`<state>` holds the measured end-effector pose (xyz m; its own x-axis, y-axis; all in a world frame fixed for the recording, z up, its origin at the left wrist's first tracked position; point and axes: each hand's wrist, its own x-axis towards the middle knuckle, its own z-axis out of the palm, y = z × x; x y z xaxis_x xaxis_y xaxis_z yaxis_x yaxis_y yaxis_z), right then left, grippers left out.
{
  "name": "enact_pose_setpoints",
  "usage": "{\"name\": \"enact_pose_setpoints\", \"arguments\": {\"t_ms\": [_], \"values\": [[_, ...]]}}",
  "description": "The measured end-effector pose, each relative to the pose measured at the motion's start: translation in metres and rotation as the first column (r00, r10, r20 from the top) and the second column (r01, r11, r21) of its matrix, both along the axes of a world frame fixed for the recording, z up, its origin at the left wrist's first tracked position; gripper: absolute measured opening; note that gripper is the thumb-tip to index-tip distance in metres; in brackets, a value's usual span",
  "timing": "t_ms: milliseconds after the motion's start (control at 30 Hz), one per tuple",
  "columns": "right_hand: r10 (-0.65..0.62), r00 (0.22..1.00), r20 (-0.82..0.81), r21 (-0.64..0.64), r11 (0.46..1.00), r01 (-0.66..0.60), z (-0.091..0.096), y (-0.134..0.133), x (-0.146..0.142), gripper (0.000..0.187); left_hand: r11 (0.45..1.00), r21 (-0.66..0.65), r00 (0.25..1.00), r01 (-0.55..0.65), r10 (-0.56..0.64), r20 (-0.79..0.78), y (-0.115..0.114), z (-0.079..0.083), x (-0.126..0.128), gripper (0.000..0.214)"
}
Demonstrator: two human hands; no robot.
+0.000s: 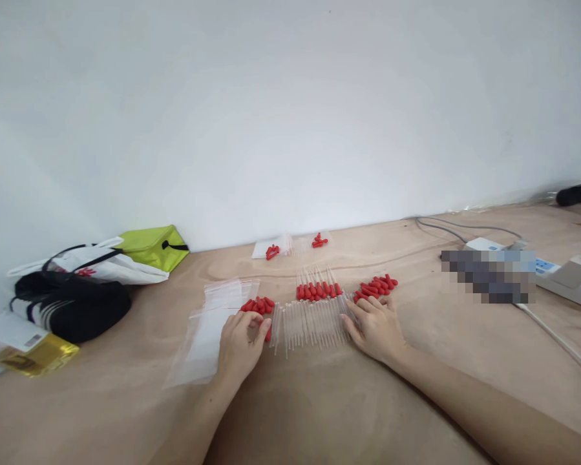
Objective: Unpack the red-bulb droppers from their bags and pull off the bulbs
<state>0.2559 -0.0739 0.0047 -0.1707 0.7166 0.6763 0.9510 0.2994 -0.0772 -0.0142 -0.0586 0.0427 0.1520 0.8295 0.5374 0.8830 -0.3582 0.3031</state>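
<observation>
My left hand [244, 339] has thumb and forefinger curled together around a red rubber dropper bulb [268, 332], partly hidden by the thumb. Just beyond it is a small pile of red bulbs [256, 305]. Clear thin dropper tubes [309, 323] lie side by side in a row between my hands. At the right end of that row, the bent fingertips of my right hand [375, 326] close on a clear tube. Another heap of red bulbs [378, 285] lies behind that hand. Several droppers [319, 289] fitted with red bulbs lie beyond the row, tips pointing away.
Clear zip bags [198, 342] lie left of my left hand. Small bags with red bulbs [273, 252] rest near the wall. A black bag [77, 303], a lime-green bag [149, 248] and a yellow packet [35, 355] sit left. Power strips [547, 266] and cables are right.
</observation>
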Motion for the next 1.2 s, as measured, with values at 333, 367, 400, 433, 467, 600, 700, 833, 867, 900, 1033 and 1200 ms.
{"name": "enact_pose_setpoints", "arguments": {"t_ms": [333,367,400,433,467,600,700,833,867,900,1033,1200], "values": [[0.038,0.998,-0.049,-0.044,0.998,-0.04,0.002,0.001,0.003,0.034,0.986,-0.164,0.981,0.002,-0.034,-0.191,0.034,0.009,0.06,0.019],[0.035,0.997,-0.074,-0.042,0.998,-0.038,0.001,0.002,0.004,0.033,0.979,-0.199,0.982,-0.041,0.002,-0.189,0.04,0.01,0.065,0.022],[0.03,0.995,-0.1,-0.037,0.999,-0.034,0.001,0.003,0.004,0.032,0.971,-0.226,0.982,-0.079,0.036,-0.188,0.045,0.011,0.07,0.024],[0.025,0.992,-0.125,-0.03,0.999,-0.029,0.001,0.004,0.005,0.032,0.962,-0.248,0.98,-0.116,0.07,-0.185,0.05,0.012,0.073,0.027],[0.019,0.989,-0.144,-0.02,1.0,-0.022,0.0,0.005,0.006,0.031,0.954,-0.263,0.978,-0.145,0.098,-0.182,0.055,0.012,0.076,0.03],[0.002,0.984,-0.177,0.005,1.0,-0.001,-0.001,0.008,0.008,0.029,0.916,-0.338,0.97,-0.216,0.162,-0.182,0.065,0.011,0.082,0.034],[-0.004,0.981,-0.192,0.014,1.0,0.007,-0.001,0.009,0.008,0.027,0.888,-0.392,0.966,-0.24,0.178,-0.189,0.069,0.011,0.085,0.031],[-0.004,0.977,-0.212,0.016,1.0,0.007,-0.001,0.01,0.009,0.025,0.875,-0.41,0.963,-0.257,0.194,-0.189,0.072,0.014,0.085,0.029],[0.0,0.976,-0.219,0.017,1.0,0.004,-0.002,0.01,0.009,0.024,0.877,-0.409,0.964,-0.253,0.192,-0.186,0.072,0.016,0.085,0.03],[0.005,0.974,-0.228,0.019,1.0,-0.001,-0.002,0.011,0.009,0.024,0.881,-0.406,0.966,-0.243,0.183,-0.182,0.07,0.018,0.083,0.03],[0.086,0.955,-0.283,0.05,0.996,-0.075,-0.004,0.012,0.01,0.019,0.923,-0.361,0.985,-0.134,0.084,-0.152,0.049,0.026,0.069,0.027],[0.267,0.924,-0.276,0.181,0.958,-0.223,0.002,0.002,0.006,0.021,0.974,-0.1,0.95,0.205,-0.223,-0.218,0.004,0.017,0.046,0.019]]}}
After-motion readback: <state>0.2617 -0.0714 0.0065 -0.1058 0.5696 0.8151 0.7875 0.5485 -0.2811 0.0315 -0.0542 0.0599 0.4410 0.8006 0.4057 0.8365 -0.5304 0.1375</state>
